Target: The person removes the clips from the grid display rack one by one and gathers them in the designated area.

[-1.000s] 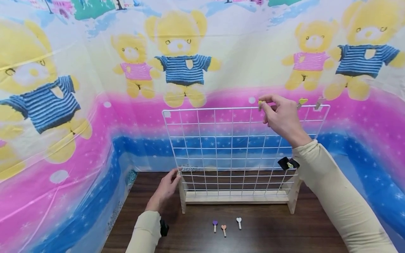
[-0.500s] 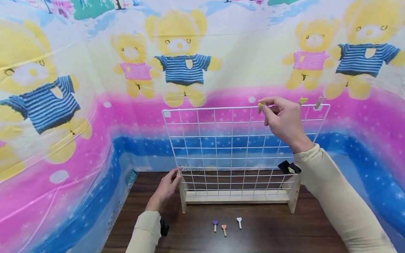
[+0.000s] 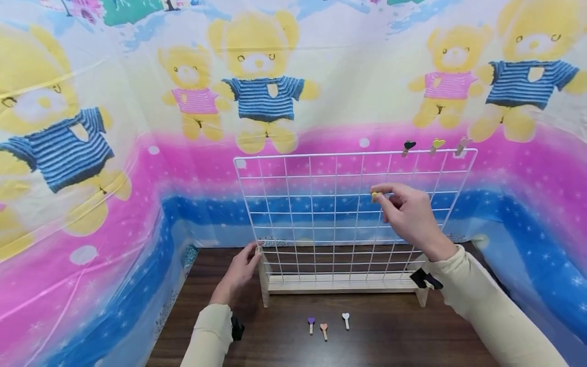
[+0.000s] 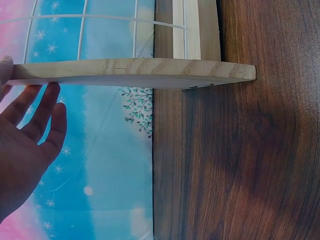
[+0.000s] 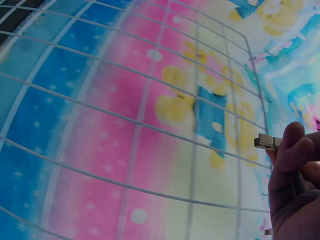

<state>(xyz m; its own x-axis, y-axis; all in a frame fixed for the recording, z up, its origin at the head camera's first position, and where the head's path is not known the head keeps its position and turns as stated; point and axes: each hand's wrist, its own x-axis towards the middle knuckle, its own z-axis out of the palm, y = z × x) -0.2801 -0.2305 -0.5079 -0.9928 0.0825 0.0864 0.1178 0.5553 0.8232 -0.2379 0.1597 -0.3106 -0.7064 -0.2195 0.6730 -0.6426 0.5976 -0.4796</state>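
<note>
In the head view my right hand (image 3: 410, 214) pinches a small clothespin with a yellow heart (image 3: 374, 197) between thumb and fingers, in front of the white wire grid (image 3: 324, 194). The right wrist view shows the clothespin's wooden end (image 5: 265, 142) sticking out past the fingertips. My left hand (image 3: 239, 267) holds the upper part of the grid's left wooden leg (image 4: 135, 67), thumb on one side and fingers on the other. Along the grid's top bar, at the right, sit clothespins with a dark green heart (image 3: 408, 147), a yellow heart (image 3: 437, 145) and a pale pinkish heart (image 3: 462, 146).
Clothespins with a purple heart (image 3: 311, 325), an orange heart (image 3: 324, 331) and a white heart (image 3: 346, 321) lie on the dark wooden table (image 3: 390, 336) before the stand's wooden base (image 3: 341, 291). A bear-print cloth (image 3: 357, 97) hangs behind and at both sides.
My right hand has come down from the top bar with the yellow-heart clothespin, uncovering the dark green one on the bar. My left hand stays put.
</note>
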